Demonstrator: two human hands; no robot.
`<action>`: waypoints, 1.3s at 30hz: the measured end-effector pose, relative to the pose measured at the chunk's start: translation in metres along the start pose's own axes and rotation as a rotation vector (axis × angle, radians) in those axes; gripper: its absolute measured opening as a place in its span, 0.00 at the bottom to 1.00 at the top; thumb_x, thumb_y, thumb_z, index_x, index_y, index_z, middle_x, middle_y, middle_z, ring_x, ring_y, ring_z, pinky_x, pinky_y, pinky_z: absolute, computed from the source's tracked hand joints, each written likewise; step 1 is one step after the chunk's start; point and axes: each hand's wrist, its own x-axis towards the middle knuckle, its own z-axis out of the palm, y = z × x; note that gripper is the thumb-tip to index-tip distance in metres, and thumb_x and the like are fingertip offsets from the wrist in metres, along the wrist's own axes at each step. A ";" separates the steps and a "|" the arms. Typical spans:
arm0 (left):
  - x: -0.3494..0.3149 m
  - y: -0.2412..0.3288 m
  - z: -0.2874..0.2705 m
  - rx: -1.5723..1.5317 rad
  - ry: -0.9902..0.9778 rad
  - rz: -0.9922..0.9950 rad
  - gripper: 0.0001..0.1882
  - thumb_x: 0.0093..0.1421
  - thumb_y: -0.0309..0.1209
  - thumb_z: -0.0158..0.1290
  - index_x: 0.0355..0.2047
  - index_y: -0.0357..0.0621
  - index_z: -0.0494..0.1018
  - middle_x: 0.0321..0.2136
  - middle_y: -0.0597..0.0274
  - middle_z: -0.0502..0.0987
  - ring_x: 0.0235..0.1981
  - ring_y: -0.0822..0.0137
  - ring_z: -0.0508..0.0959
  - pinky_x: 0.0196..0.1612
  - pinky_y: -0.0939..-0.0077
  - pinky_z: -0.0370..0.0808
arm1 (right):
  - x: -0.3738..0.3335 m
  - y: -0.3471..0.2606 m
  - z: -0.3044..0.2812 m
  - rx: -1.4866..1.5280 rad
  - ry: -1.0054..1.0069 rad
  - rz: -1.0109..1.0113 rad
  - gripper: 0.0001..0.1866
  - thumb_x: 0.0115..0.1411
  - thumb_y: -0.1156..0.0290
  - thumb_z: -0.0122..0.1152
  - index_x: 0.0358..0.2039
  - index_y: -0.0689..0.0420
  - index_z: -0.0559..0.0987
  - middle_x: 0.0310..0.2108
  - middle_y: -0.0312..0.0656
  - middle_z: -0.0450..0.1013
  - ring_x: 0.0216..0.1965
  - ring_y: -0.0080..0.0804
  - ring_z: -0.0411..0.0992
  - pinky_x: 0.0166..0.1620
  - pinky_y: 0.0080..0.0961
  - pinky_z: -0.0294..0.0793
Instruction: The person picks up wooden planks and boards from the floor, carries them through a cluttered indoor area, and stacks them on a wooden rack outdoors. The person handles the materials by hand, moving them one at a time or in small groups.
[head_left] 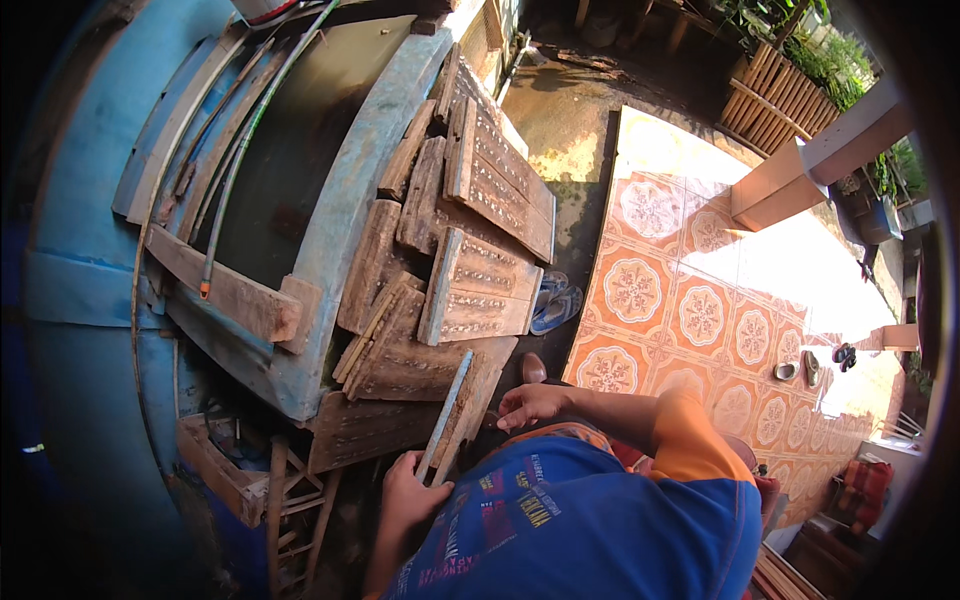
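At the lower middle, my left hand [404, 497] is closed around the end of a wooden board [480, 402] that has a pale blue edge strip. This board stands tilted in front of my body. My right hand [532, 406] hovers by my waist, just right of the board, with its fingers curled together. Whatever lies between those fingers is too small or hidden to name. Beyond the board, several worn wooden panels [483, 287] with rows of small pale spots lean in a stack against a blue tank wall [368, 170].
Dark water [300, 150] fills the blue tank, with planks and a green pole [240, 160] along its left side. Blue sandals [556, 305] sit beside the panels. To the right spreads an orange patterned tile floor [700, 310] with a pillar [775, 190]. A wooden frame [225, 470] stands lower left.
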 end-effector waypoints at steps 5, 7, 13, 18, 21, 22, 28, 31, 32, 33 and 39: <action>0.022 -0.002 0.020 0.098 -0.038 0.211 0.34 0.41 0.41 0.70 0.46 0.35 0.73 0.43 0.47 0.78 0.47 0.49 0.78 0.51 0.61 0.74 | -0.025 -0.049 0.098 0.330 0.179 -0.383 0.34 0.56 0.48 0.71 0.51 0.62 0.71 0.41 0.41 0.75 0.37 0.26 0.74 0.38 0.21 0.74; 0.028 -0.001 0.031 0.074 -0.051 0.266 0.36 0.43 0.43 0.69 0.48 0.35 0.72 0.44 0.46 0.77 0.48 0.48 0.78 0.53 0.60 0.74 | -0.027 -0.056 0.126 0.562 0.411 -0.411 0.32 0.57 0.52 0.72 0.51 0.61 0.71 0.41 0.41 0.76 0.37 0.26 0.75 0.37 0.22 0.75; 0.040 -0.006 0.054 -0.230 -0.136 0.503 0.40 0.52 0.44 0.68 0.60 0.36 0.67 0.47 0.49 0.76 0.48 0.58 0.78 0.50 0.65 0.75 | -0.057 -0.072 0.131 0.584 0.722 -0.556 0.22 0.59 0.65 0.69 0.50 0.60 0.73 0.38 0.39 0.77 0.35 0.25 0.76 0.39 0.24 0.78; 0.075 0.004 0.011 -0.347 0.028 0.542 0.36 0.59 0.47 0.62 0.62 0.40 0.66 0.53 0.49 0.72 0.53 0.57 0.74 0.50 0.63 0.74 | -0.091 -0.077 0.074 0.561 0.863 -0.568 0.21 0.59 0.66 0.68 0.48 0.59 0.72 0.39 0.38 0.77 0.35 0.22 0.75 0.35 0.20 0.74; 0.122 0.011 -0.031 -0.259 0.246 0.495 0.33 0.62 0.46 0.60 0.62 0.42 0.67 0.56 0.48 0.70 0.57 0.54 0.71 0.56 0.60 0.70 | -0.104 -0.082 0.024 0.482 0.889 -0.627 0.20 0.58 0.68 0.68 0.47 0.62 0.73 0.39 0.38 0.77 0.36 0.22 0.74 0.40 0.23 0.74; 0.143 0.015 -0.044 -0.218 0.309 0.480 0.32 0.62 0.45 0.59 0.61 0.41 0.67 0.56 0.48 0.70 0.58 0.53 0.70 0.58 0.59 0.68 | -0.108 -0.082 0.005 0.442 0.899 -0.631 0.19 0.58 0.68 0.68 0.46 0.63 0.74 0.39 0.39 0.77 0.36 0.22 0.74 0.40 0.23 0.74; 0.302 0.052 -0.114 0.098 0.557 0.328 0.30 0.64 0.46 0.55 0.62 0.44 0.67 0.62 0.44 0.63 0.64 0.47 0.62 0.66 0.53 0.59 | -0.119 -0.080 -0.126 0.334 1.112 -0.527 0.22 0.56 0.66 0.69 0.45 0.68 0.73 0.36 0.42 0.76 0.35 0.25 0.74 0.40 0.25 0.74; 0.378 0.043 -0.135 0.263 0.667 0.145 0.31 0.66 0.50 0.50 0.66 0.52 0.63 0.68 0.46 0.56 0.69 0.45 0.53 0.69 0.51 0.52 | -0.119 -0.086 -0.196 0.309 1.137 -0.473 0.22 0.56 0.68 0.68 0.45 0.68 0.74 0.36 0.43 0.76 0.36 0.26 0.74 0.41 0.26 0.74; 0.398 0.041 -0.139 0.320 0.689 0.054 0.32 0.66 0.51 0.48 0.67 0.56 0.61 0.69 0.47 0.53 0.71 0.45 0.49 0.70 0.49 0.50 | -0.114 -0.083 -0.219 0.315 1.156 -0.486 0.22 0.56 0.68 0.68 0.46 0.68 0.74 0.36 0.43 0.76 0.36 0.27 0.74 0.41 0.26 0.75; 0.416 0.040 -0.141 0.377 0.706 -0.044 0.32 0.67 0.53 0.47 0.69 0.60 0.59 0.71 0.49 0.50 0.72 0.45 0.46 0.70 0.47 0.48 | -0.110 -0.081 -0.243 0.320 1.172 -0.494 0.22 0.56 0.69 0.68 0.46 0.69 0.74 0.36 0.43 0.76 0.36 0.27 0.74 0.41 0.26 0.75; 0.463 0.026 -0.129 0.461 0.582 -0.398 0.36 0.69 0.57 0.39 0.73 0.72 0.41 0.74 0.56 0.37 0.74 0.48 0.38 0.69 0.35 0.38 | -0.093 -0.096 -0.359 0.273 1.274 -0.393 0.24 0.55 0.68 0.68 0.49 0.68 0.75 0.36 0.47 0.79 0.36 0.32 0.77 0.42 0.29 0.76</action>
